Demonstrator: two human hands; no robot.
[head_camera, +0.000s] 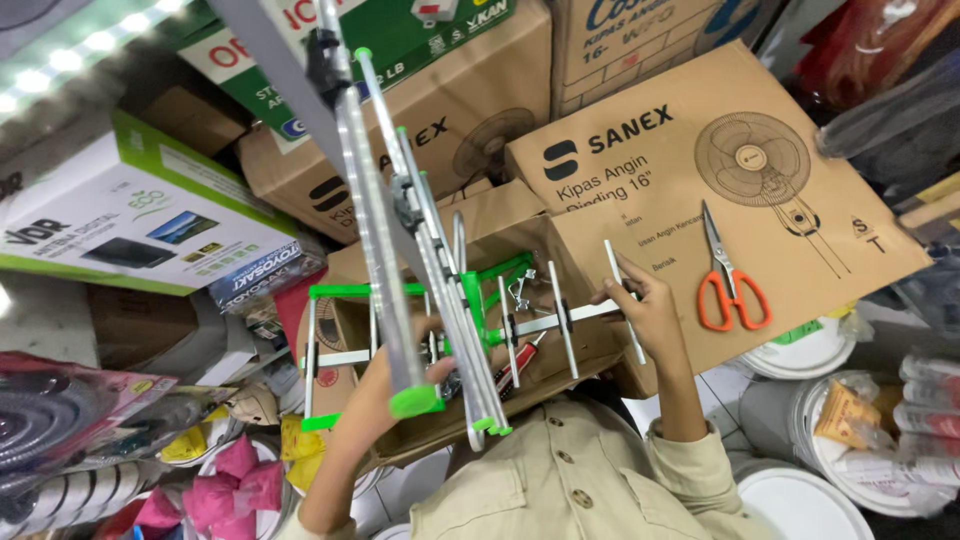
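An aluminium antenna (440, 290) with green plastic end caps is held above an open cardboard box (560, 370). The left hand (385, 385) is closed around its folded rods, and the right hand (640, 305) pinches a short cross rod (622, 300). The rod is best kept square to the boom, and the folded rods kept steady.

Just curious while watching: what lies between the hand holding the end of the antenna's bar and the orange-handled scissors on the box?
In the head view, only bare brown cardboard of the fan box separates the right hand from the scissors.
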